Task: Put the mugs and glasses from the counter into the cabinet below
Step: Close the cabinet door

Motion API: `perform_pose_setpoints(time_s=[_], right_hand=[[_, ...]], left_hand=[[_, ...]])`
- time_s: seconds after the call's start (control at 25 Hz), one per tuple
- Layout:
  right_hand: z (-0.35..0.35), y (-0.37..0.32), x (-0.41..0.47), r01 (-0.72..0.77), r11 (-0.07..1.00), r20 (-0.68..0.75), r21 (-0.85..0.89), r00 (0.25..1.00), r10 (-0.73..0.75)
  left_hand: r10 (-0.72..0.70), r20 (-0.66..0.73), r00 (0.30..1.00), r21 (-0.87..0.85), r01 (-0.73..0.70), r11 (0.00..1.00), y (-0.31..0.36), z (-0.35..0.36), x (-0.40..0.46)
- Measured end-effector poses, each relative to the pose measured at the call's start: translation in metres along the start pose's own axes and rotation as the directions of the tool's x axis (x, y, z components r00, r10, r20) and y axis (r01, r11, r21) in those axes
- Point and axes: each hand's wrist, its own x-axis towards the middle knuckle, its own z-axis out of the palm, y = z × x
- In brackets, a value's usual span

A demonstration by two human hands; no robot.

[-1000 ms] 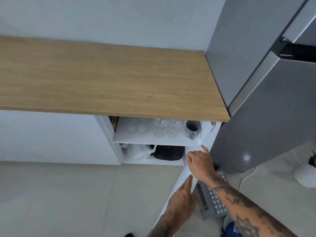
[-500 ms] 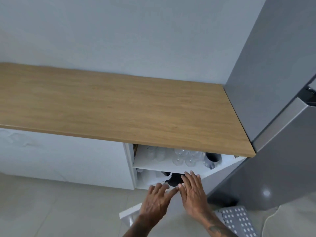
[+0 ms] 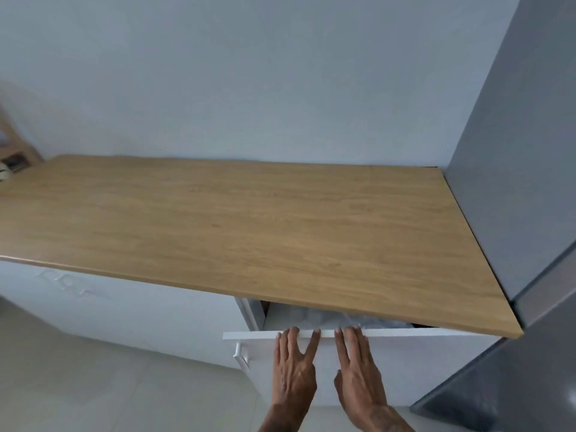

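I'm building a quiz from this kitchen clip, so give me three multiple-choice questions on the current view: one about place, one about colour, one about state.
1. Where do both hands rest?
A. on the cabinet door
B. on the countertop
C. on the fridge

2. What colour is the countertop?
A. black
B. wood brown
C. red

3. How is the cabinet door?
A. fully shut
B. removed
C. nearly shut, a gap left

Answers:
1 A: the left hand and right hand lie flat on the cabinet door.
2 B: the countertop shows wood grain.
3 C: the dark interior still shows above the door's top edge.

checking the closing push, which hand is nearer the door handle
The left hand; it lies flat on the cabinet door beside the handle, the right hand farther off.
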Motion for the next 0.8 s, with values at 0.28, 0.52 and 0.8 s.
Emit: perform_pose_setpoints(time_s=[0.28,0.52,0.8], right_hand=[[-0.004,0.004,0.024,0.011,0.998,0.030,-0.066,1.000,-0.009],[-0.006,-0.007,0.039,-0.058,0.996,0.041,-0.069,0.997,0.061],[-0.010,-0.019,0.041,-0.125,0.991,-0.026,-0.045,0.992,0.124]], left_hand=[[0.022,-0.060,0.998,0.024,-0.021,0.999,0.002,0.005,0.034],[0.117,-0.052,0.992,0.021,-0.116,0.993,-0.011,0.005,0.047],[0.161,-0.019,0.987,0.041,-0.160,0.986,-0.023,0.005,0.052]])
